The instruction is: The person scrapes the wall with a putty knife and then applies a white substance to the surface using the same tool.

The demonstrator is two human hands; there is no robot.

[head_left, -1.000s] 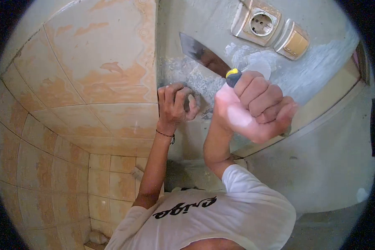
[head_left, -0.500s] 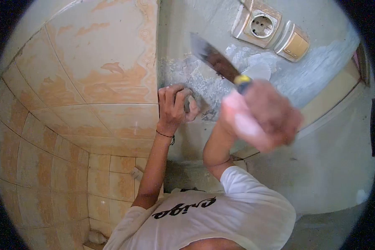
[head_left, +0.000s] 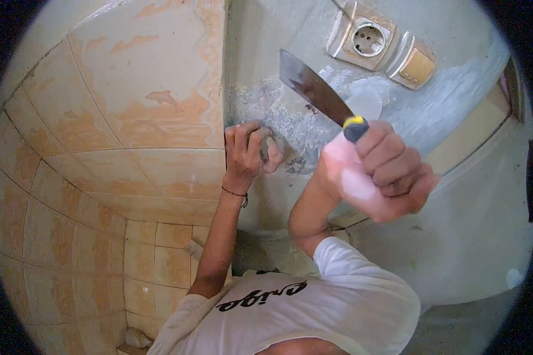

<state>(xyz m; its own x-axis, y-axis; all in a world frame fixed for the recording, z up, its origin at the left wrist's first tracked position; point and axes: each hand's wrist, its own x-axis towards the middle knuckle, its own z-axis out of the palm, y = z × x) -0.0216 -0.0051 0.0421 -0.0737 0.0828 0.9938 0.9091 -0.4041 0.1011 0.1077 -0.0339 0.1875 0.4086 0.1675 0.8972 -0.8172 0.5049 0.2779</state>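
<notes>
Grey wall (head_left: pixel 256 41), white-patched; tiles (head_left: pixel 124 65) left, socket (head_left: pixel 370 40) far right. My right hand (head_left: pixel 385 168) clamps a scraper (head_left: pixel 317 92); left hand (head_left: pixel 244 152) curled, grip unclear.

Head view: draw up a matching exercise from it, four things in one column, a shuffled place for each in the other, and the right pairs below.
Things
1. Scraper
2. Dark bracelet
3. Switch
4. Dolphin picture

Places
A. Around the wrist of the left hand
B. On a wall tile
C. Gripped in the right hand
D. Beside the socket

Right pairs: 1-C, 2-A, 3-D, 4-B
</notes>
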